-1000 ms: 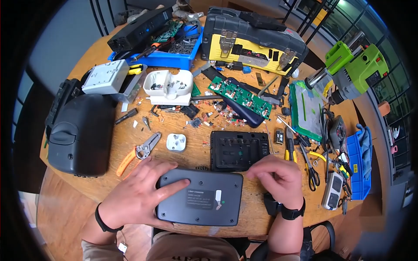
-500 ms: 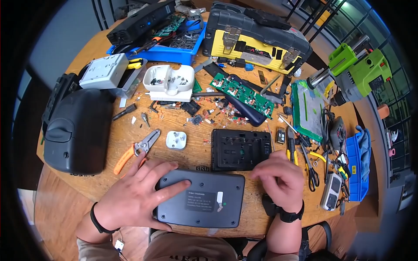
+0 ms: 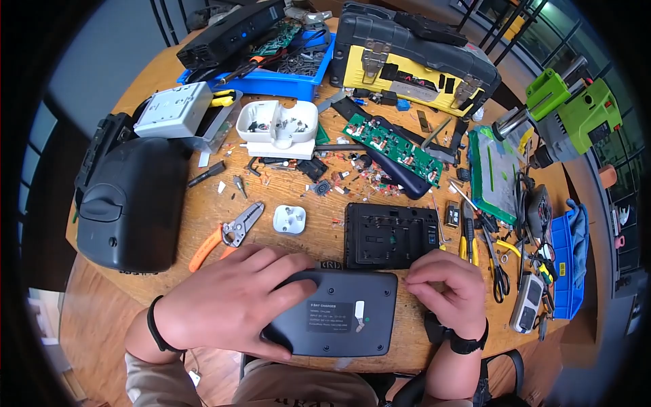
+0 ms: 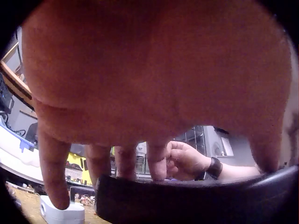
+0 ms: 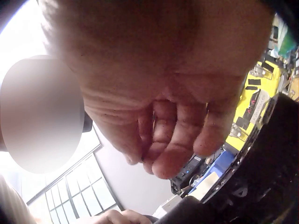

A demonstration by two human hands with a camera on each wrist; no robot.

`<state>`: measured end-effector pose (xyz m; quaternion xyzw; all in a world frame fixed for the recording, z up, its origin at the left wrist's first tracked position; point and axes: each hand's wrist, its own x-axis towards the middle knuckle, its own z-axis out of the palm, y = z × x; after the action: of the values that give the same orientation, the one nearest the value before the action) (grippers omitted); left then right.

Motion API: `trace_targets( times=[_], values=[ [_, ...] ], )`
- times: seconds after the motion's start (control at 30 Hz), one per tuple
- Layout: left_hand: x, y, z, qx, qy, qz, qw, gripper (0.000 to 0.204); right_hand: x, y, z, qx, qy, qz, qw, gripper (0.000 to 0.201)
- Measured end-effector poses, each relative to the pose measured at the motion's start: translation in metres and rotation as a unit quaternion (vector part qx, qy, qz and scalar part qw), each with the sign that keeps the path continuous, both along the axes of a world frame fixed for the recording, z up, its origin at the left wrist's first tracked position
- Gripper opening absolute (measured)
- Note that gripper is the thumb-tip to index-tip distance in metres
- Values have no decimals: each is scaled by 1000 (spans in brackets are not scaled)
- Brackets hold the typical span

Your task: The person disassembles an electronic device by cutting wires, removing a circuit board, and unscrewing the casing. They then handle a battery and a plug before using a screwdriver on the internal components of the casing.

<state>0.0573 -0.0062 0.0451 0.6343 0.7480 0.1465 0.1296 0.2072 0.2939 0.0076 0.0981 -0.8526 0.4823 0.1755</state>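
Observation:
A black charger (image 3: 363, 339) lies label side up at the table's front edge, the word CHARGER on its label (image 3: 330, 317). My left hand (image 3: 237, 295) holds its left end, thumb at the front corner and fingers along the far side and over the back. In the left wrist view, one finger reaches the white plug piece (image 4: 63, 213). My right hand (image 3: 451, 288) hovers off the charger's right end with fingers loosely curled. Its palm is bare in the right wrist view. Behind the charger sits a black bay housing (image 3: 393, 234), close to the right fingertips.
Orange-handled wire strippers (image 3: 227, 234) lie beyond my left hand, near a black case (image 3: 135, 203). Circuit boards (image 3: 393, 146) and loose scraps cover the middle. Scissors (image 3: 500, 278) and a cutter (image 3: 468, 237) lie at right. A yellow-black toolbox (image 3: 420, 71) stands behind.
The head view has shifted, moving everything rightward in the picture. My left hand has slid farther over the charger and now hides its left screws. The right hand keeps nearly the same pose.

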Motion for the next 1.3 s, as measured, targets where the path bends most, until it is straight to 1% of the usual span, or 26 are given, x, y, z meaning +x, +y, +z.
trace_targets(
  times=[0.07, 0.17, 0.23, 0.33, 0.4, 0.43, 0.5, 1.0, 1.13, 1.2, 1.3],
  values=[
    [-5, 5, -2, 0, -16, -16, 1000, 77, 3, 0, 6, -6, -65, 12, 998, 15],
    [-16, 3, -8, -1, -47, -41, 998, 74, 4, 2, 10, 13, -96, 24, 995, 16],
    [-20, 2, -12, 14, -51, -47, 997, 72, 3, -1, 9, -2, -105, 19, 994, 16],
    [-24, 2, -18, 25, -72, -49, 996, 70, 4, -2, 7, -9, -93, 20, 995, 17],
    [-24, 1, -20, 26, -81, -48, 995, 70, 2, -1, 6, 34, -86, 45, 995, 18],
    [-25, 1, -21, 23, -83, -47, 995, 70, 2, -1, 6, 35, -89, 46, 994, 18],
    [-26, 0, -23, 25, -86, -47, 995, 70, 0, -1, 6, 89, -77, 37, 992, 19],
    [-28, 0, -32, 46, -116, -53, 991, 73, -5, -8, 12, 203, -53, 59, 976, 18],
    [-28, 0, -30, 34, -111, -56, 992, 73, -5, -8, 9, 204, -52, 66, 975, 19],
    [-28, 1, -29, 33, -110, -55, 992, 73, -4, -7, 7, 172, -49, 63, 982, 20],
    [-29, 0, -31, 38, -114, -55, 991, 73, -6, -8, 7, 172, -49, 60, 982, 20]
  ],
)
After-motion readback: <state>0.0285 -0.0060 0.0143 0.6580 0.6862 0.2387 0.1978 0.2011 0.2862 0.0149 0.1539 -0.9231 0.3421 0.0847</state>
